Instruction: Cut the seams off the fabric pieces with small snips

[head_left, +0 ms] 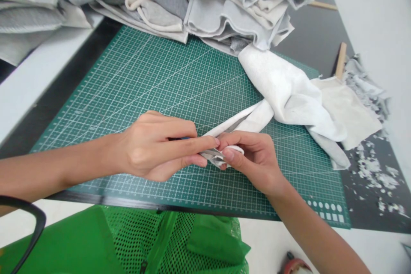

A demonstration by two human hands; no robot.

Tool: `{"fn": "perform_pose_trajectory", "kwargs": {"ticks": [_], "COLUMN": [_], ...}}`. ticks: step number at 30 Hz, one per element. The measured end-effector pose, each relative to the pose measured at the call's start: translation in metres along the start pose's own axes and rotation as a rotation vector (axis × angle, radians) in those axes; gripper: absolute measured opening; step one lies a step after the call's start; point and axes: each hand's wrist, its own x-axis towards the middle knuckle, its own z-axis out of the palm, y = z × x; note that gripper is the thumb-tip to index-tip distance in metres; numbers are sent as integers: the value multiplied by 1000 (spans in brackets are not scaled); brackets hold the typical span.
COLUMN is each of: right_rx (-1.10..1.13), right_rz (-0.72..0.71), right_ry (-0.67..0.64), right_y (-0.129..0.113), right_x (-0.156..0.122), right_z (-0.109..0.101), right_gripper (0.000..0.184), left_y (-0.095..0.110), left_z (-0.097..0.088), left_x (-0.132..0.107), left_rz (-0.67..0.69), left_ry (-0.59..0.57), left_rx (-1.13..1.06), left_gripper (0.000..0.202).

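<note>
A white cloth piece [289, 90] lies on the green cutting mat [154, 77], with one narrow end drawn toward me. My right hand [257, 158] pinches that end between thumb and fingers. My left hand [157, 145] is closed beside it, fingertips touching the same end of the cloth. A small dark object shows between the left fingers; I cannot make out what it is.
A pile of grey and white fabric [167, 0] fills the back of the table. Fabric scraps [375, 171] litter the dark tabletop at right, near a wooden stick [340, 60]. A green mesh bag [138, 239] sits below the mat's near edge.
</note>
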Motion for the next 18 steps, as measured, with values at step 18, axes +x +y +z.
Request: {"fn": "perform_pose_trajectory", "kwargs": {"ticks": [18], "right_rx": [-20], "right_rz": [-8], "right_ry": [-22], "right_y": [3], "right_x": [-1], "right_z": [0], "right_gripper": [6], "left_y": [3], "left_z": [0], "left_x": [4], "left_rz": [8], "left_ry": [7], "left_rx": [66], "left_gripper": [26]}}
